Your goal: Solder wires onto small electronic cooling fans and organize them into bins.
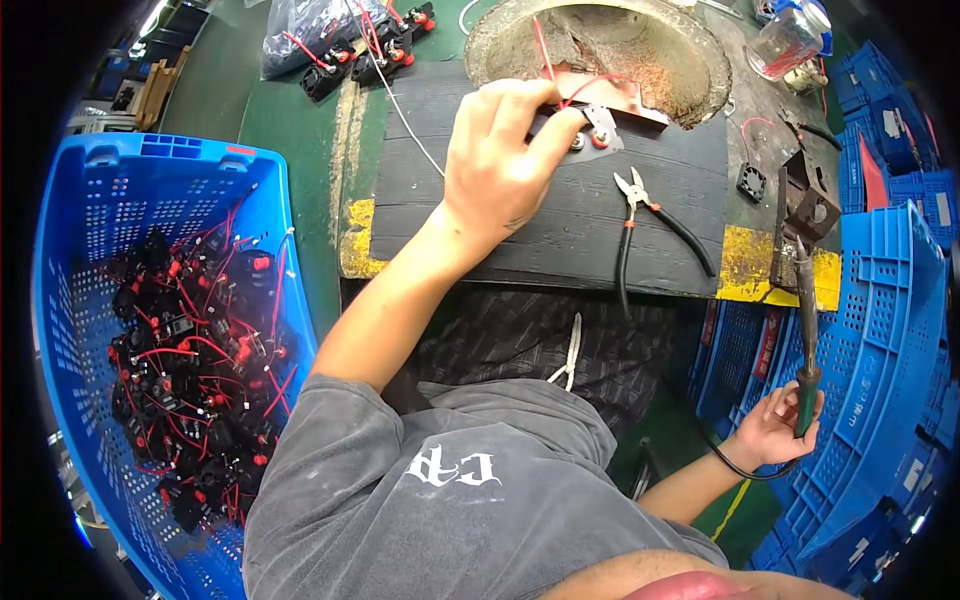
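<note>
RISK: iron (pixel 806 330) held low off the mat (pixel 560 215), tip up by the stand (pixel 800 205); a swing could burn the red lead (pixel 590 85) | PART (pixel 590 125): on mat's far edge; long axis across it, terminals right | HANDS: left hand (pixel 495 165) pinches part; right hand (pixel 775 425) wraps iron's handle

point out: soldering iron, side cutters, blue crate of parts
soldering iron (pixel 806 330), head view: on its shaft, above the right hand.
side cutters (pixel 640 205), head view: on the pivot, just below the jaws.
blue crate (pixel 70 260), head view: on its bare left wall.
</note>
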### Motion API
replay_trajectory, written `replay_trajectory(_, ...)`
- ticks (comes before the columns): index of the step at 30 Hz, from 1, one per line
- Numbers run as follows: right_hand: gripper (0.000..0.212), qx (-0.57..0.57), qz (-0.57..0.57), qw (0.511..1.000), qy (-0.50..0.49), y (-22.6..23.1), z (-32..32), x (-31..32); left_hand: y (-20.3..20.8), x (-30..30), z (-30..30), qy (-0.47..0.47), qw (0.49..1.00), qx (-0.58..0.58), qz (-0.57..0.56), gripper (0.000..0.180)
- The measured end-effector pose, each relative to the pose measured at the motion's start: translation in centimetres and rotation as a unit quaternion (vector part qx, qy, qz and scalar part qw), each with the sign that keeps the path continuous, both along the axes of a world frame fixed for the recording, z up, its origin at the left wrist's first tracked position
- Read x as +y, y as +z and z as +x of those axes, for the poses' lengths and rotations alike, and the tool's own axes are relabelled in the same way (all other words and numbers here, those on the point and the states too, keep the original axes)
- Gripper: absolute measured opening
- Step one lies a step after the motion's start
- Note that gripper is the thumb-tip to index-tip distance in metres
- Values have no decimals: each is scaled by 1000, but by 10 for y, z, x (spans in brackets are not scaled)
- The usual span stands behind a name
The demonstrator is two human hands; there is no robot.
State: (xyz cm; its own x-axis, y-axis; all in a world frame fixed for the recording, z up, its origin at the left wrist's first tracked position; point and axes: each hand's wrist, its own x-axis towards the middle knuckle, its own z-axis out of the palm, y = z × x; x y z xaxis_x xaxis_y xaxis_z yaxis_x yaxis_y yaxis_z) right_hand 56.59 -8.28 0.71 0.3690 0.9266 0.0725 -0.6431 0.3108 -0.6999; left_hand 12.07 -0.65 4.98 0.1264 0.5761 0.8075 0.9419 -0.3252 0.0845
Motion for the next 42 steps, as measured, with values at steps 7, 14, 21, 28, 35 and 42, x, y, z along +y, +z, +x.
replay_trajectory(7, 48, 2, 7, 1000, 14, 0, 3, -3, 7, 21, 15, -22, 995, 68, 64, 29)
replay_trajectory(14, 47, 5, 9, 1000, 5, 0, 4, -8, 3, 42, 26, -49, 989, 114, 80, 23)
replay_trajectory(21, 47, -5, 19, 999, 30, -2, 11, -13, -6, 43, 23, -135, 979, 151, 20, 28)
replay_trajectory(28, 47, -11, 23, 999, 28, -4, 11, -12, -8, 45, 18, -146, 984, 96, -43, 33)
replay_trajectory(35, 45, -1, 16, 1000, 18, -5, 13, -12, 7, 25, 11, -139, 985, 103, -15, 42)
replay_trajectory(42, 44, -2, 19, 1000, 20, -7, 13, -11, 14, 25, 8, -67, 992, 104, -4, 39)
